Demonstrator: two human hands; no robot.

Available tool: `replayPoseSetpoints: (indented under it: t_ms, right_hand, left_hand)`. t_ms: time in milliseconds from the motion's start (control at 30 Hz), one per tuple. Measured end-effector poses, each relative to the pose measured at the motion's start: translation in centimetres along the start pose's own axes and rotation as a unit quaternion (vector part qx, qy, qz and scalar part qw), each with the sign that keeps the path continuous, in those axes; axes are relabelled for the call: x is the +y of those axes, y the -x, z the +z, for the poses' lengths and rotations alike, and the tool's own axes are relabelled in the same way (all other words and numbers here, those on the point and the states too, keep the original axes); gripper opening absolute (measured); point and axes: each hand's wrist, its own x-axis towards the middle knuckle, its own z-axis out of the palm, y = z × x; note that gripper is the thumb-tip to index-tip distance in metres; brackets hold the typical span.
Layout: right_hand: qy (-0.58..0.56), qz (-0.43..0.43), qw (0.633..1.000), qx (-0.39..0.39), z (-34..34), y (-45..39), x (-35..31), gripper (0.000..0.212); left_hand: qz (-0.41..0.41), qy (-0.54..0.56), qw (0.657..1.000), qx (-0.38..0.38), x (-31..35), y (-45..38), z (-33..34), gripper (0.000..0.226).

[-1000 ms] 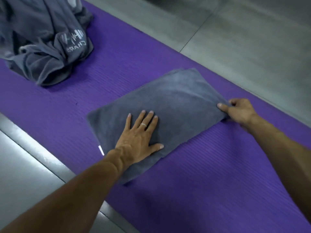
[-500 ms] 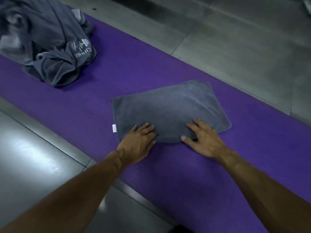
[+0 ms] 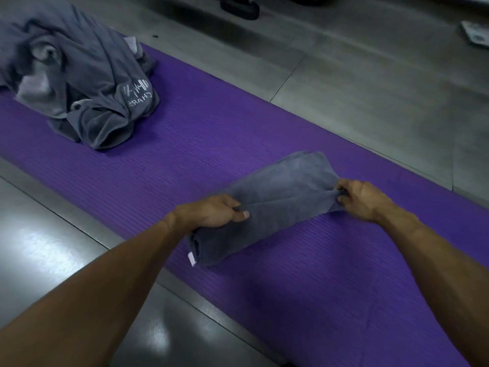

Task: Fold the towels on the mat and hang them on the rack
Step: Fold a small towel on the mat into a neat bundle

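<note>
A folded grey towel (image 3: 280,197) lies on the purple mat (image 3: 211,144), with its near long edge lifted. My left hand (image 3: 214,211) pinches that edge near the towel's left end, thumb on top. At the right end my right hand (image 3: 362,200) grips the same edge with curled fingers. A small white tag sticks out of the towel's lower left corner. No rack is in view.
A crumpled heap of grey towels (image 3: 76,86) with white lettering sits on the mat at the far left. Grey floor tiles (image 3: 370,75) surround the mat. A dark object (image 3: 239,7) lies on the floor at the top edge.
Both hands went from pressing flat on the towel to gripping its near edge and lifting it. The towel now looks narrower and bunched along that edge.
</note>
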Motion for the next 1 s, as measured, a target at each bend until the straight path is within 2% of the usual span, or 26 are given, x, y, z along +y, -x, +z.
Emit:
replayPoseSetpoints:
  t_ms: [100, 267, 333, 433, 500, 633, 733, 833, 867, 933, 1000]
  right_hand:
    - [0.025, 0.004, 0.999, 0.019, -2.1, -1.5, -1.6, 0.018]
    - [0.159, -0.058, 0.978, 0.122, -2.6, -4.2, -5.9, 0.024]
    - [0.182, -0.064, 0.973, 0.126, -2.0, -5.4, -7.0, 0.028]
    - [0.217, -0.061, 0.966, 0.125, -1.5, -7.2, -7.6, 0.032]
    - [0.233, -0.057, 0.963, 0.124, -1.4, -8.2, -7.5, 0.032]
    - [0.240, -0.050, 0.964, 0.105, -0.8, -10.0, -7.5, 0.031]
    - [0.225, -0.034, 0.969, 0.092, 0.2, -10.5, -7.4, 0.031]
    - [0.176, -0.025, 0.975, 0.134, 0.9, -10.7, -7.6, 0.034]
    - [0.149, -0.040, 0.973, 0.171, 1.2, -10.5, -7.8, 0.034]
    - [0.068, -0.106, 0.960, 0.248, 2.3, -9.5, -9.1, 0.036]
    - [-0.013, -0.205, 0.946, 0.250, 4.6, -7.6, -11.2, 0.042]
  left_hand:
    - [-0.009, 0.016, 1.000, -0.017, -0.5, 0.4, -0.6, 0.014]
    - [0.010, -0.121, 0.990, 0.068, -2.3, 0.6, -1.4, 0.010]
    - [0.009, -0.177, 0.977, 0.117, -2.9, 0.8, -1.4, 0.012]
    - [-0.003, -0.174, 0.968, 0.183, -4.1, 0.6, -1.4, 0.012]
    - [-0.012, -0.183, 0.959, 0.215, -4.6, 0.5, -1.6, 0.021]
    - [-0.058, -0.260, 0.937, 0.225, -4.8, 0.1, -2.1, 0.036]
    - [-0.057, -0.334, 0.902, 0.267, -4.1, -0.5, -1.9, 0.048]
    - [0.058, -0.349, 0.882, 0.309, -2.5, -2.0, -0.3, 0.057]
    - [0.083, -0.345, 0.885, 0.301, -2.1, -2.7, 0.6, 0.060]
    - [0.075, -0.346, 0.902, 0.249, -1.8, -4.0, 2.5, 0.069]
    - [0.044, -0.372, 0.899, 0.228, -2.6, -4.6, 4.3, 0.078]
